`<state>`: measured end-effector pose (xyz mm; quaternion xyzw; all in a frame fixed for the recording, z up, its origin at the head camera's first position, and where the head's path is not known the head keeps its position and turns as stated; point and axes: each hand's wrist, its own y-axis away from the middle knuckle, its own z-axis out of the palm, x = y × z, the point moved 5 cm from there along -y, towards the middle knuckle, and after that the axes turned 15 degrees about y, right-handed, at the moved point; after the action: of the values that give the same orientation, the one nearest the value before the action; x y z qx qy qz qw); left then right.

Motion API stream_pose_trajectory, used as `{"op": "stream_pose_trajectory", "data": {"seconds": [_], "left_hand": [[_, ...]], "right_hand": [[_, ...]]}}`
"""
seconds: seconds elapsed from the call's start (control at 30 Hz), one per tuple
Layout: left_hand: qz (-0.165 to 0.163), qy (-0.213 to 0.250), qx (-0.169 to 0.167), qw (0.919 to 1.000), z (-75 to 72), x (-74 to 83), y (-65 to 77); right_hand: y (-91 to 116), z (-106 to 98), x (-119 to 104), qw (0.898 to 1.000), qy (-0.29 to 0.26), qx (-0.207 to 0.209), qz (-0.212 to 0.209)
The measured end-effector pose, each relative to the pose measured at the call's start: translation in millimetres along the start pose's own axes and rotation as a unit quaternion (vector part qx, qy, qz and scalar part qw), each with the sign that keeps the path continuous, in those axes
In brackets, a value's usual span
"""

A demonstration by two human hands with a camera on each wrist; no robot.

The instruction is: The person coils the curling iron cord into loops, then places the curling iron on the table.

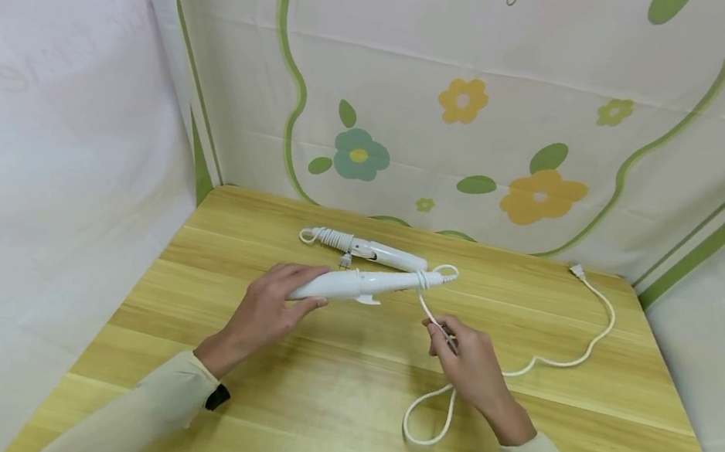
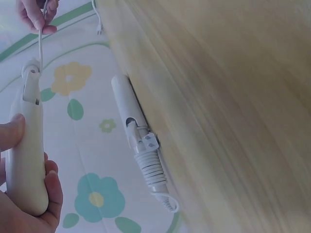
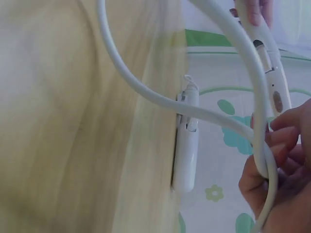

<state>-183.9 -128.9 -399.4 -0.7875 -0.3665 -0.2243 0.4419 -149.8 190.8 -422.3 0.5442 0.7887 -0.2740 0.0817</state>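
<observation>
My left hand (image 1: 274, 299) grips the thick end of a white hair iron (image 1: 338, 284), raised over the table and pointing right. In the left wrist view its thumb lies along one side, with the fingers around the other. The iron's white cord (image 3: 253, 73) wraps around its narrow end, with a small loop at the tip. To the right, my right hand (image 1: 472, 363) holds this cord between thumb and fingers, a short stretch from the iron. Below this hand a loop of cord hangs down, and the rest runs right to a plug (image 1: 577, 270).
Behind the held iron lies a second white hair iron (image 1: 393, 257), its cord wound (image 1: 335, 239) around its handle and its plug (image 1: 345, 260) beside it. The wooden table (image 1: 278, 416) ends at a flower-patterned curtain (image 1: 410, 93); white cloth walls stand on both sides.
</observation>
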Motion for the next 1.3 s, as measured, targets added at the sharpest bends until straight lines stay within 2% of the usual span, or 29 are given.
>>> {"op": "stream_pose_trajectory", "data": {"seconds": [0.07,0.17,0.23,0.33,0.4,0.47,0.57,0.73,0.97,1.07,1.17,1.23,1.3], "left_hand": [[0.002,-0.007,0.006,1.0,-0.7,-0.1,-0.6],[0.007,-0.02,0.004,0.9998,-0.9,0.4,-1.9],[0.012,-0.031,-0.008,0.9994,-0.4,1.6,-3.4],[0.027,-0.054,-0.039,0.9974,0.3,4.1,-5.0],[0.044,-0.064,-0.064,0.995,0.4,5.8,-5.1],[0.057,-0.066,-0.085,0.9926,-0.6,6.8,-4.3],[0.075,-0.062,-0.112,0.989,-2.6,6.7,-2.2],[0.105,-0.056,-0.159,0.98,-3.5,3.9,1.6],[0.117,0.007,-0.194,0.974,-8.2,-3.1,4.2],[0.103,0.037,-0.206,0.9725,-9.0,-6.9,6.0],[0.075,0.066,-0.216,0.9713,-8.4,-12.1,9.5],[0.048,0.085,-0.223,0.9698,-7.6,-16.4,12.4],[0.021,0.101,-0.231,0.9675,-6.2,-21.0,15.0]], "right_hand": [[-3,-3,1,1.0,0.013,0.004,0.001],[-8,-11,-2,0.995,0.071,0.039,-0.066],[-12,-17,-7,0.979,0.123,0.082,-0.138],[-15,-26,-12,0.943,0.189,0.144,-0.235],[-18,-30,-15,0.924,0.214,0.162,-0.272],[-20,-33,-16,0.916,0.225,0.158,-0.292],[-22,-33,-15,0.915,0.229,0.134,-0.305],[-22,-29,-14,0.922,0.204,0.1,-0.313],[-23,-25,-13,0.925,0.188,0.082,-0.321],[-21,-21,-13,0.92,0.188,0.075,-0.335],[-19,-16,-13,0.917,0.184,0.061,-0.349],[-19,-14,-12,0.92,0.169,0.046,-0.351],[-18,-13,-10,0.928,0.143,0.022,-0.343]]}}
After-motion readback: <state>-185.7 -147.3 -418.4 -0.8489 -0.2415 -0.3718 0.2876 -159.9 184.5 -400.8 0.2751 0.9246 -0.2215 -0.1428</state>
